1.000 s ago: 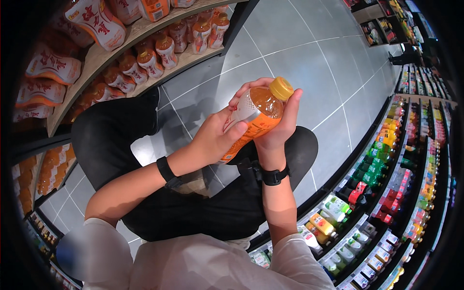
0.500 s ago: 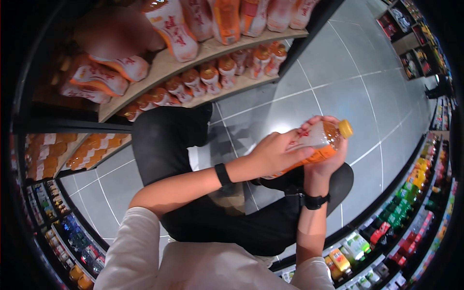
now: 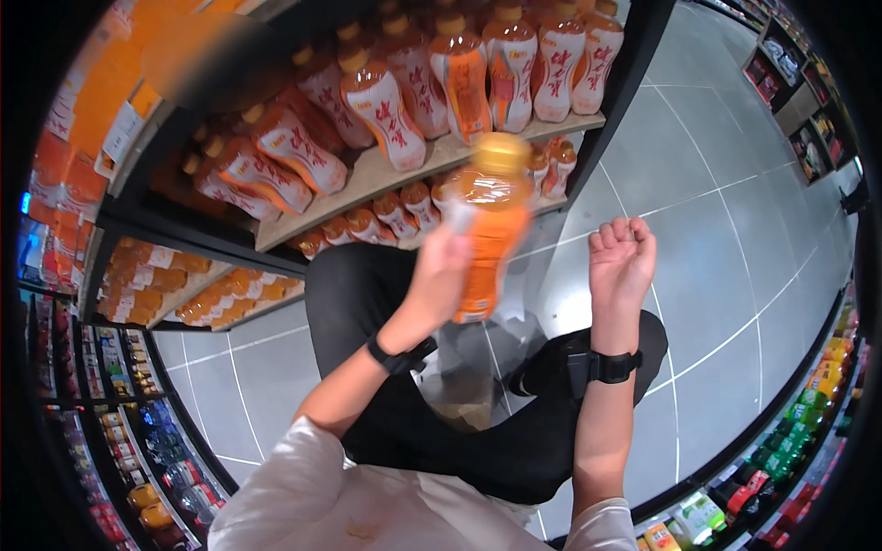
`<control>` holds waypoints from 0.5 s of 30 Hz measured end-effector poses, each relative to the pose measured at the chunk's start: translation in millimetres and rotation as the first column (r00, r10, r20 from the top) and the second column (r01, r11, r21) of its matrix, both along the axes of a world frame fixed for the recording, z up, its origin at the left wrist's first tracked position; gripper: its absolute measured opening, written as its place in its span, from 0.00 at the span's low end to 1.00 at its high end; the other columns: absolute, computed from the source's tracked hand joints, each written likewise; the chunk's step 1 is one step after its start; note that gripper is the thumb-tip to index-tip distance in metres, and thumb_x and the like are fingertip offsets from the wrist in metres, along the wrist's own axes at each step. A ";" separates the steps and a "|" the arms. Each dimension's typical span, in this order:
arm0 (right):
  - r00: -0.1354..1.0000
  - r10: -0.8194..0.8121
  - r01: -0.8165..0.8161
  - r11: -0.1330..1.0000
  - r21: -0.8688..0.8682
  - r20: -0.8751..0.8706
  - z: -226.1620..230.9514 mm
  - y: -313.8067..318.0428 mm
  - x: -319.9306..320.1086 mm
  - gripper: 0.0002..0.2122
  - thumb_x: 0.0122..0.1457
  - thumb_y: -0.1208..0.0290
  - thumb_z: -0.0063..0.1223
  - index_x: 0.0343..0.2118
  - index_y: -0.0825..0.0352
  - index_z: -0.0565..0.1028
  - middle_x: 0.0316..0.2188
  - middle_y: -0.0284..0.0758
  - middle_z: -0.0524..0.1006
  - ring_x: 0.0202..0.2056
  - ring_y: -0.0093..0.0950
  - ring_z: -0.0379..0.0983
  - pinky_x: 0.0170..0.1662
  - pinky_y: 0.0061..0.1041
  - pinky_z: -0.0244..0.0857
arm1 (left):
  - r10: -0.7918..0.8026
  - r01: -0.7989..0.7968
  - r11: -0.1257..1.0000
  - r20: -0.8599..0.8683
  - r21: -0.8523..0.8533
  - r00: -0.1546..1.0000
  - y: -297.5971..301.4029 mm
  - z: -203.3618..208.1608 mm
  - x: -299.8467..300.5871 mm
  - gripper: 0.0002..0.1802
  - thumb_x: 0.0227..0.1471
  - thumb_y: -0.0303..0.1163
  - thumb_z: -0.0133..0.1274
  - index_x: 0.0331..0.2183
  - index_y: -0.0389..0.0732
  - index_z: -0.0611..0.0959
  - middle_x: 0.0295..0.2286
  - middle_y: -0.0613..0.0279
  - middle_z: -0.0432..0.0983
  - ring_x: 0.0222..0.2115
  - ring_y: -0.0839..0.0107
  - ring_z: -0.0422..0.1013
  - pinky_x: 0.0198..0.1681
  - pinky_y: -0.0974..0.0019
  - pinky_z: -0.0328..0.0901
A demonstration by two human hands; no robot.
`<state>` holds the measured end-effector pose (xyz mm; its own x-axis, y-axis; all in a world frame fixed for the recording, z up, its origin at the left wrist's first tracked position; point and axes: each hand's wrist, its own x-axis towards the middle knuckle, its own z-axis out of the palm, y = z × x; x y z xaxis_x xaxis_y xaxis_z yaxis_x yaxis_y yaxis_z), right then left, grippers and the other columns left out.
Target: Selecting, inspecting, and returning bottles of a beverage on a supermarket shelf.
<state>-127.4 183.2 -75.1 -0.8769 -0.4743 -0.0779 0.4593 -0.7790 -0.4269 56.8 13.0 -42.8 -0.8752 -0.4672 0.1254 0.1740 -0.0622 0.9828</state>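
Note:
My left hand [image 3: 439, 280] grips an orange drink bottle [image 3: 487, 239] with a yellow cap around its lower side. The bottle is upright, slightly tilted and blurred, in front of the lower shelf. My right hand [image 3: 622, 266] is raised over the floor, palm showing and fingers loosely curled, holding nothing. Similar bottles stand on the upper shelf [image 3: 367, 188] beyond it; one white-labelled bottle [image 3: 386, 115] is near its front edge. A few bottles [image 3: 294, 147] at the shelf's left end lean sideways. Part of the lower row is hidden behind the held bottle.
My bent legs in black trousers [image 3: 367, 294] are close below the shelves. Grey floor tiles [image 3: 707, 248] extend to the right. Drink racks with many coloured bottles [image 3: 785, 450] curve along the right, and others [image 3: 165, 436] stand at the left. A dark display unit [image 3: 808, 110] is far right.
The bottle has moved left and towards the shelves, turning more upright in my left hand. My right hand has let go of it. The view has shifted, showing more of the shelf.

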 end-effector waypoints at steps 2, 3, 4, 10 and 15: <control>0.998 -0.016 0.015 1.000 0.011 0.055 10.9 -9.0 -1.3 0.05 0.65 0.67 0.40 0.32 0.60 0.64 0.25 0.32 0.65 0.26 0.26 0.60 0.31 0.27 0.56 | 0.118 -0.128 0.976 0.065 0.176 0.991 -12.9 17.7 20.1 0.43 0.58 0.71 0.37 0.49 0.37 0.73 0.32 0.52 0.76 0.32 0.61 0.76 0.39 0.57 0.73; 0.992 -0.004 -0.001 0.999 0.037 0.124 13.8 -14.6 1.3 0.05 0.65 0.68 0.40 0.32 0.60 0.64 0.25 0.32 0.65 0.26 0.26 0.60 0.31 0.27 0.57 | 0.211 -0.234 0.944 0.117 0.232 0.970 -21.3 30.9 33.5 0.42 0.59 0.70 0.36 0.49 0.38 0.73 0.32 0.52 0.77 0.32 0.60 0.77 0.39 0.56 0.73; 0.990 0.032 -0.034 0.999 0.014 0.136 13.2 -16.7 1.9 0.05 0.65 0.68 0.41 0.32 0.61 0.65 0.26 0.33 0.66 0.26 0.27 0.61 0.32 0.28 0.58 | 0.222 -0.243 0.943 0.116 0.228 0.968 -32.1 42.1 44.8 0.41 0.60 0.69 0.36 0.49 0.38 0.72 0.32 0.51 0.77 0.32 0.59 0.77 0.39 0.56 0.73; 0.979 0.147 -0.151 0.988 0.016 0.144 16.2 -17.1 -2.3 0.04 0.64 0.69 0.43 0.33 0.62 0.67 0.24 0.32 0.66 0.24 0.27 0.63 0.30 0.28 0.60 | 0.332 -0.337 0.941 0.151 0.009 0.931 -92.9 86.7 83.4 0.25 0.61 0.43 0.52 0.53 0.38 0.67 0.37 0.51 0.76 0.38 0.61 0.76 0.45 0.58 0.72; 0.984 0.163 -0.169 0.981 0.098 0.069 22.0 -16.0 3.2 0.06 0.66 0.69 0.42 0.35 0.65 0.69 0.23 0.33 0.69 0.23 0.26 0.66 0.29 0.28 0.64 | 0.422 -0.403 0.903 0.124 -0.148 0.898 -120.4 81.7 77.0 0.29 0.58 0.37 0.58 0.55 0.37 0.66 0.45 0.55 0.72 0.46 0.65 0.72 0.54 0.59 0.65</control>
